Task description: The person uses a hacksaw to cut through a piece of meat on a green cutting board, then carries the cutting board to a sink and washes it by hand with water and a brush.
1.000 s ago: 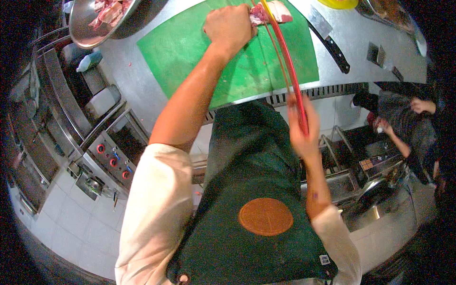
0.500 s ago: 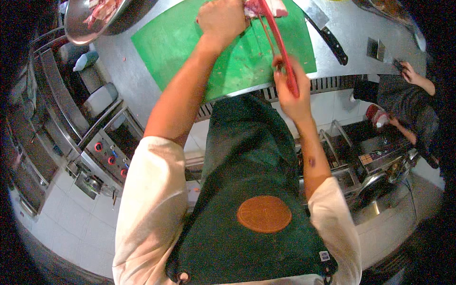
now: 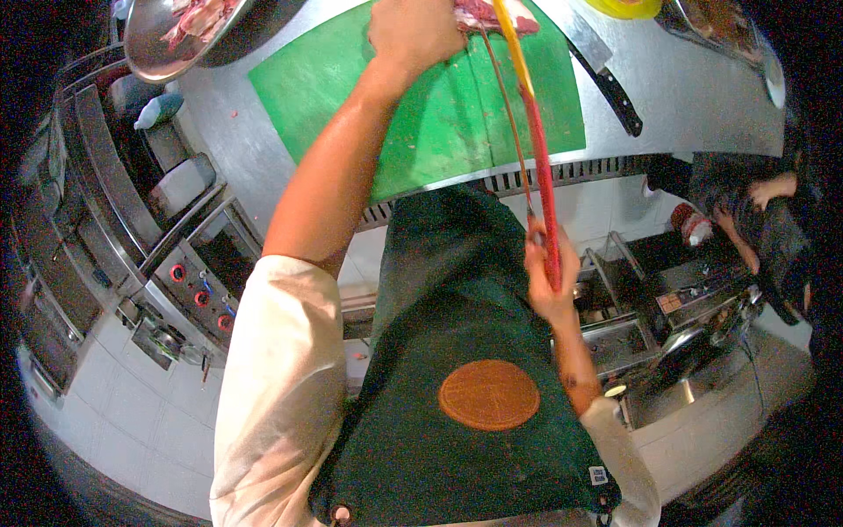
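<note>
**A:** What does the overhead view show?

**B:** A person in a dark green apron [image 3: 457,351] stands at a steel counter [image 3: 685,97] that carries a green cutting board [image 3: 413,114]. The left hand [image 3: 413,35] reaches to the far edge of the board, fingers curled down onto a piece of raw red meat [image 3: 492,13]. The right hand [image 3: 549,272] is held back near the body, closed around the near end of a long red-and-yellow tool [image 3: 537,149]. The tool runs from that hand out to the meat.

**B:** What kind of tool it is cannot be told; a thin dark line runs beside it.

**A:** How far along does the work look?

**B:** Partly done, as a judgement. A metal bowl [image 3: 167,44] at the far left already holds pieces of meat, while one piece is on the board under the left hand. Small scraps dot the board.

**A:** Anything else nearby?

**B:** A black-handled cleaver [image 3: 606,75] lies on the counter just right of the board, untouched. Another person's hands [image 3: 746,220] work at the far right, well apart.
</note>
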